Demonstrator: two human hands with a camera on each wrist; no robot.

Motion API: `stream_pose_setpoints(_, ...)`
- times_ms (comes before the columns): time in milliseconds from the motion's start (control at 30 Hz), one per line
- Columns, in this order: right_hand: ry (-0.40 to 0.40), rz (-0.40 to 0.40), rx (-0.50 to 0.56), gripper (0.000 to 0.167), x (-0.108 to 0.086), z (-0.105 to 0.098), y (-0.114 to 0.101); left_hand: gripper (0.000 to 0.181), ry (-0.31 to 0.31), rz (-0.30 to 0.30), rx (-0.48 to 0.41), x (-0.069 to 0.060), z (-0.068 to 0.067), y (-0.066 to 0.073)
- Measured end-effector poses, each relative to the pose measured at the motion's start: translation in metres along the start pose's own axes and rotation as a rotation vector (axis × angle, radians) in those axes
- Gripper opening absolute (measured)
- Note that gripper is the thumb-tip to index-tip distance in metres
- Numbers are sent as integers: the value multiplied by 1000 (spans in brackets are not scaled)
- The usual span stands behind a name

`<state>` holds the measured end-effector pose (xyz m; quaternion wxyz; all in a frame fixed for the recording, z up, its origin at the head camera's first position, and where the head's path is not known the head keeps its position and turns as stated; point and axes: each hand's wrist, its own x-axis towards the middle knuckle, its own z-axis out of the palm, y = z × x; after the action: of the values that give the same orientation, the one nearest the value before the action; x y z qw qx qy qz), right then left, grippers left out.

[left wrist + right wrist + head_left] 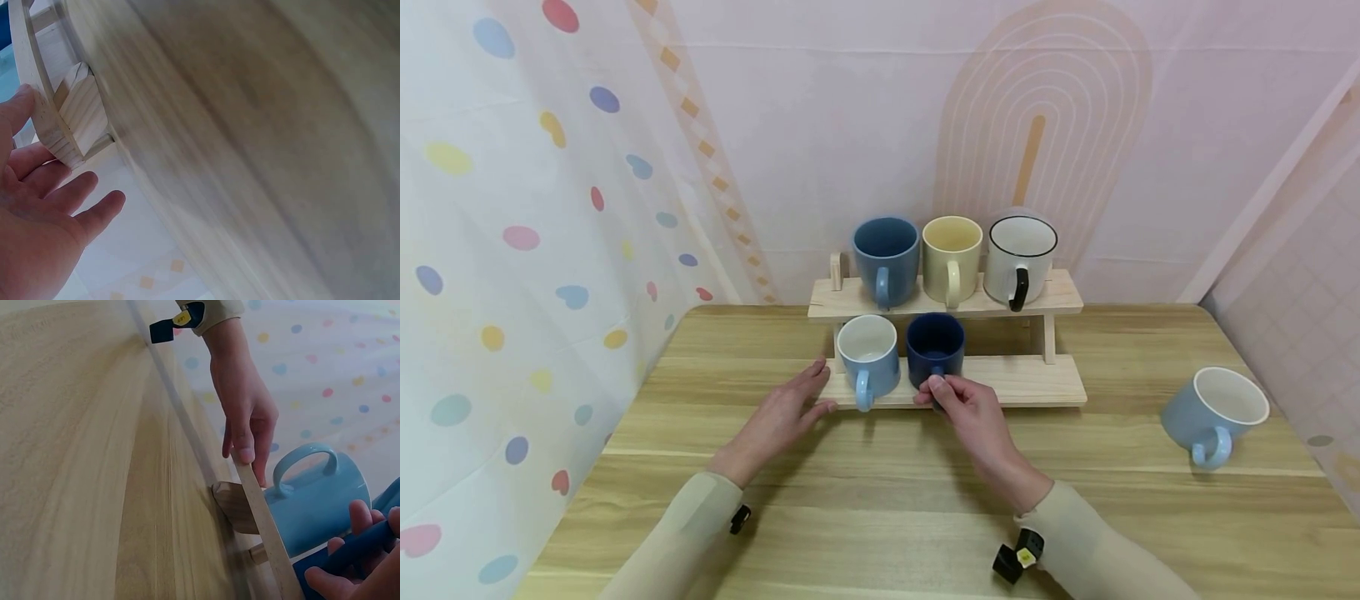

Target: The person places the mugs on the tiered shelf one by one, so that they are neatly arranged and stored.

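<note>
On the lower board of a two-tier wooden shelf (1030, 383) stands a navy blue mug (935, 342). My right hand (976, 414) pinches its handle, which faces the front; the right wrist view shows the thumb and fingers around this handle (353, 550). Left of it, a light blue mug with a white inside (872, 358) sits upright. My left hand (781, 421) touches the lower board's left end, thumb at the front edge and loosely spread fingers (103, 209) at the side. Whether the navy mug's base touches the board is hard to tell.
The upper board holds a blue mug (886, 254), a pale yellow mug (951, 250) and a white mug with a black rim and handle (1018, 258). Another light blue mug (1206, 408) stands on the wooden table (865, 517) at the right. Patterned curtains (820, 125) hang behind.
</note>
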<state>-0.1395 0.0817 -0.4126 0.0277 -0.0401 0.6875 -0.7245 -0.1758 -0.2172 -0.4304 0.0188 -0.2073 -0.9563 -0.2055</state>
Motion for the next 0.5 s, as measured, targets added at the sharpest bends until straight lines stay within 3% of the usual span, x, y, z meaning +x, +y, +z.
stream_pose_setpoints(500, -3, 15, -28, 31, 4, 0, -2, 65, 13, 10, -4, 0, 2, -2)
